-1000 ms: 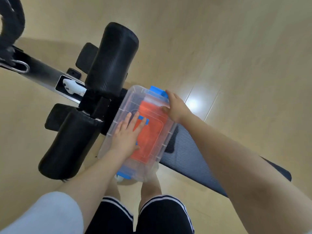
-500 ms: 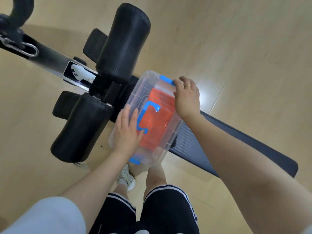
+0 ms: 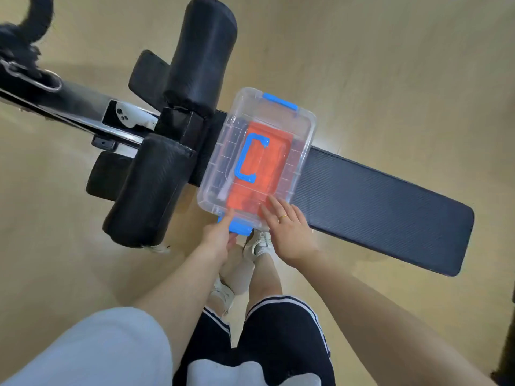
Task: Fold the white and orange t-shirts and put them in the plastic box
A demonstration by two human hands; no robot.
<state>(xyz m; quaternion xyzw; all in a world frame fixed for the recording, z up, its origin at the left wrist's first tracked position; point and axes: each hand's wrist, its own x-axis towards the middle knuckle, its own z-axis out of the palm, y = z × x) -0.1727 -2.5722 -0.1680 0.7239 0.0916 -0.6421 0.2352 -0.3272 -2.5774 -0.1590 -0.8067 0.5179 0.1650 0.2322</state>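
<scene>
The plastic box [image 3: 256,160] is sitting across the padded bench, the table [image 3: 384,201] here, with its clear lid on and the orange t-shirt [image 3: 259,174] lying folded inside. The white t-shirt cannot be made out through the plastic. The box's long axis is running from the person's body away toward the top of the frame, crosswise to the table's own length, so one short end is pointing straight at the person.

That near short end is where both hands are working. The left hand [image 3: 220,238] is reaching the blue latch [image 3: 237,227] at the near end, its fingers curled against the clip, the grip closing on it rather than spread; how firmly it is pinching I cannot tell. The right hand [image 3: 289,232] is lying flat with fingers apart on the near corner of the lid, pressing down and gripping nothing.

The far latch [image 3: 280,103] is sitting well apart from both hands, at the opposite end of the long axis. Judging from this, the near clip is being snapped shut, and the left hand is the nearer one for it. The blue handle [image 3: 248,160] on top is lying flat along the same long axis.
</scene>
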